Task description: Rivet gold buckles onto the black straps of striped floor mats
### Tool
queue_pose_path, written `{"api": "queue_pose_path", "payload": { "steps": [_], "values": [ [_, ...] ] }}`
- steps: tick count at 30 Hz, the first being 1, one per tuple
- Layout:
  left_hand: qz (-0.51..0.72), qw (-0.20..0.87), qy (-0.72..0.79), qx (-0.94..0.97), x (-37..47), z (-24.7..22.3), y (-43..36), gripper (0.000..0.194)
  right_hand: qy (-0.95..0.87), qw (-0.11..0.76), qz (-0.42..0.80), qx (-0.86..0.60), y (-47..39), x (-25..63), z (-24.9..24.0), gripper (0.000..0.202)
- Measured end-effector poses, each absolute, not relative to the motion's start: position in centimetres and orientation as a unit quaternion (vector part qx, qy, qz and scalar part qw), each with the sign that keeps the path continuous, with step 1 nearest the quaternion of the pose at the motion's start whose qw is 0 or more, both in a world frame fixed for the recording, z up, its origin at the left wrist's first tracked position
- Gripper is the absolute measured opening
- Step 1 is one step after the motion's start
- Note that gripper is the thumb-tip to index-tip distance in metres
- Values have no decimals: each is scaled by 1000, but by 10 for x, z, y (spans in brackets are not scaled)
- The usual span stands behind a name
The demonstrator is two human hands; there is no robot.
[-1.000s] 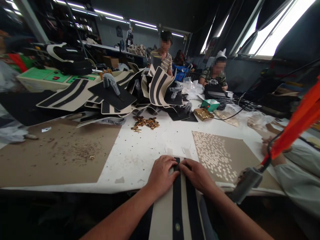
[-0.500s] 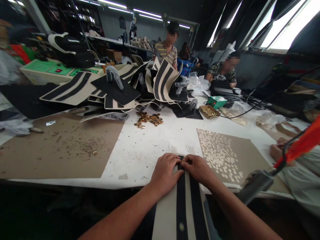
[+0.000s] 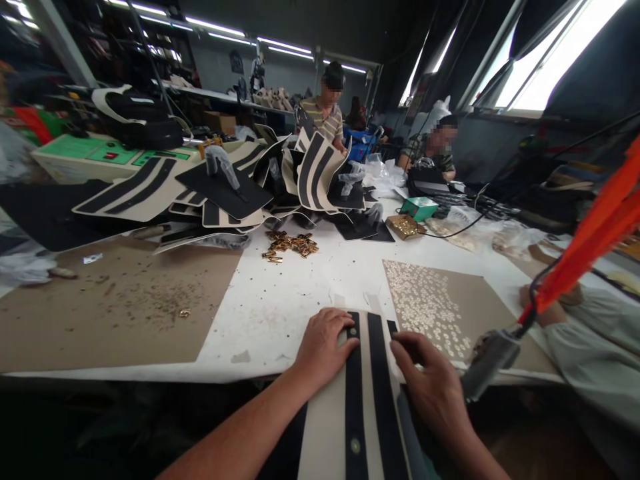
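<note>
- Far left, a pale machine with green panels (image 3: 80,163) stands behind the white surface (image 3: 260,307), a black bag (image 3: 145,127) with white trim on top of it.
- In front lies a brown board (image 3: 100,333), strewn with dark specks, one small gold-coloured fitting (image 3: 185,313) near its right side.
- Next comes a heap of cream and black panels (image 3: 135,190), overlapping and curled, with plastic-wrapped parts among them; strip lights (image 3: 215,27) run along the dim room behind.
- A loose pile of gold-coloured fittings (image 3: 295,245) sits just in front of the heap, and a person in a striped shirt (image 3: 330,123) is behind it.
- The left hand (image 3: 323,343) lies on the striped panel, its grip loose, thumb and fingers apart.
- The striped panel (image 3: 354,393) lies over the surface's near edge, round studs showing on its left dark stripe.
- Beyond it are a small carton (image 3: 404,227) of gold-coloured bits and a green box (image 3: 419,209).
- The right hand (image 3: 433,373) is curled at the panel's right edge; whether its grip pinches anything, I cannot tell.
- A second brown board (image 3: 483,307) carries many small pale rings (image 3: 425,300).
- Farther right, an orange strip (image 3: 585,233) hangs above a grey cylinder (image 3: 493,360), near another person's pale sleeve (image 3: 595,340); bright windows (image 3: 545,60) slant above.
</note>
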State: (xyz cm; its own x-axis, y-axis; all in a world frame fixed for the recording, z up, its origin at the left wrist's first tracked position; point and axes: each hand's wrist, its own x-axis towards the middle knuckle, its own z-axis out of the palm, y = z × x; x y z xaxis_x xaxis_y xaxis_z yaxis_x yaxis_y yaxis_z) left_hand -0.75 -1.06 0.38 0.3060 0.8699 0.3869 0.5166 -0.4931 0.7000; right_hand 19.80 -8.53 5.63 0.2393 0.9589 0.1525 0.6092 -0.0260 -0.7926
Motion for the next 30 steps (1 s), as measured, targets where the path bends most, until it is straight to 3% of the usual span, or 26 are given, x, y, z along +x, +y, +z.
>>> {"api": "queue_pose_path", "payload": {
  "steps": [4, 8, 10, 15, 19, 21, 25, 30],
  "values": [
    [379, 222, 442, 782, -8, 2, -10, 29, -373, 454, 81, -805, -141, 255, 46, 58],
    [370, 220, 445, 785, -8, 2, -8, 28, -326, 493, 102, -800, -138, 300, 29, 90],
    [370, 221, 444, 786, -8, 3, -9, 27, -340, 475, 89, -807, -126, 314, 22, 96],
    [380, 225, 443, 780, -8, 3, -12, 27, -369, 302, 104, -873, -108, 331, 22, 69],
    [384, 235, 446, 774, -8, 2, -12, 28, -334, 303, 163, -877, -106, 316, 41, 56],
    [382, 242, 447, 772, -8, 3, -11, 29, -319, 369, 201, -850, -103, 293, 55, 52],
    [377, 254, 455, 766, -7, 6, -11, 27, -362, 631, 329, -602, -74, 228, 79, 40],
    [388, 266, 454, 757, -7, 8, -13, 27, -403, 705, 406, -421, -19, 159, 87, 29]
  ]
}}
